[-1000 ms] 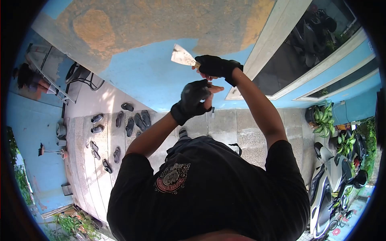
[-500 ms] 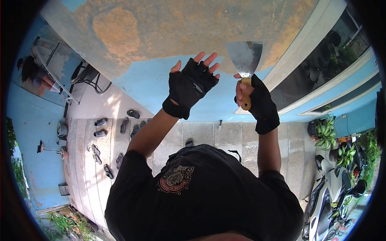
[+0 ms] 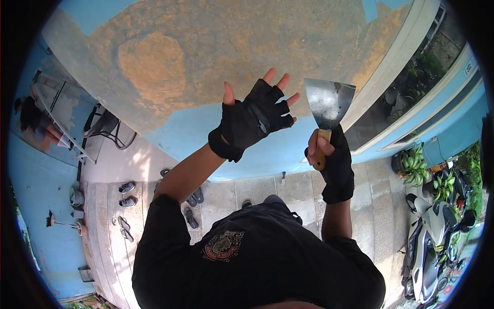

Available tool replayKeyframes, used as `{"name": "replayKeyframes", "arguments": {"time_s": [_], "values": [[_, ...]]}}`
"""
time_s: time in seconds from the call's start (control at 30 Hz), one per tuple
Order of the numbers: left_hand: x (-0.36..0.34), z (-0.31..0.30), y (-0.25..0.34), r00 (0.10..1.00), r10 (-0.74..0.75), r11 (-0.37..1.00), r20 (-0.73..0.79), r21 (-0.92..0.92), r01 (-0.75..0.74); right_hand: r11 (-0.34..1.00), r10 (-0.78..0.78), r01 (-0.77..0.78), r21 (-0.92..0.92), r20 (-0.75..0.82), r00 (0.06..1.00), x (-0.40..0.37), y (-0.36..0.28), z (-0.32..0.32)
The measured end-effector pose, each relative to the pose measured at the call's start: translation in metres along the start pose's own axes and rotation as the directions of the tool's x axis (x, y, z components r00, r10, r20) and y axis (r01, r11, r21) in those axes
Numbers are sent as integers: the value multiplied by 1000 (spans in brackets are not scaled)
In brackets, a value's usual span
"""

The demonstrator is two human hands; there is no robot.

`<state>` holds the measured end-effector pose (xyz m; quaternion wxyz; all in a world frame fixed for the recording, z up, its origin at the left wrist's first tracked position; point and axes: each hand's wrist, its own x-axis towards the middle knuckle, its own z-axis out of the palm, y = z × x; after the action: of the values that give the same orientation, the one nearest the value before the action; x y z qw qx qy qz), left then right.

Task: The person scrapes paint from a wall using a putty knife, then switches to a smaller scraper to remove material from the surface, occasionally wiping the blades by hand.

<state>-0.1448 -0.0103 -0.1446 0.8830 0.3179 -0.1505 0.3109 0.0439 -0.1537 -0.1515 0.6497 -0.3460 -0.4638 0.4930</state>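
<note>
Scraper in R hand, gripped by handle, blade up, prob. for control. W/ L hand spread wide, empty.

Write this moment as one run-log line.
left hand: open, fingers spread | right hand: gripping scraper by handle | wall: blue and grey-brown areas | other person: far left

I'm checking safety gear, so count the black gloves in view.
2: the left glove on the open left hand; the right glove on the right hand, gripping the scraper. The distant person's hands are unclear.
</note>
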Motion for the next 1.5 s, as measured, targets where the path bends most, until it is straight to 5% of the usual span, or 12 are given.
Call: {"name": "replayKeyframes", "arguments": {"time_s": [0.17, 0.23, 0.27, 0.37, 0.6, 0.7, 0.8, 0.87, 0.93, 1.23, 1.37, 1.5], "values": [[18, 6, 18, 996, 65, 902, 67, 422, -88, 996, -15, 20, 84, -59, 998, 2, -10, 6], [22, 16, 29, 952, 160, 74, 260, 959, -274, 996, -11, 16, 86, -58, 998, 7, -15, 0], [28, 27, 32, 902, 166, -103, 398, 917, -386, 995, -17, 24, 100, -64, 998, 11, -13, -5], [51, 35, 46, 860, -34, -84, 509, 856, -510, 993, -23, 31, 113, -75, 997, 25, -22, -15], [122, 89, 54, 763, -283, -594, 582, 518, -616, 991, -24, 11, 134, 100, 995, 50, -53, -55], [145, 106, 38, 685, -369, -618, 628, 384, -686, 987, -55, 31, 161, 153, 987, 68, -68, -62], [171, 118, 14, 644, -408, -629, 647, 313, -712, 988, 2, 22, -154, 155, 988, 85, -76, -73], [193, 131, 5, 606, -466, -638, 645, 230, -735, 991, 81, -60, -123, 171, 982, 100, -80, -67], [214, 130, 11, 670, -496, -682, 552, 229, -694, 972, -85, 1, 233, 351, 933, 115, -81, -55], [251, 116, 17, 734, -465, -775, 495, 173, -608, 902, -80, -149, 404, 496, 864, 144, -80, -64], [255, 117, 20, 796, -432, -767, 423, 292, -572, 784, 30, -356, 509, 542, 840, 145, -90, -62], [258, 101, 12, 786, -409, -701, 464, 391, -596, 756, 44, -377, 535, 532, 845, 162, -67, -73]]}}
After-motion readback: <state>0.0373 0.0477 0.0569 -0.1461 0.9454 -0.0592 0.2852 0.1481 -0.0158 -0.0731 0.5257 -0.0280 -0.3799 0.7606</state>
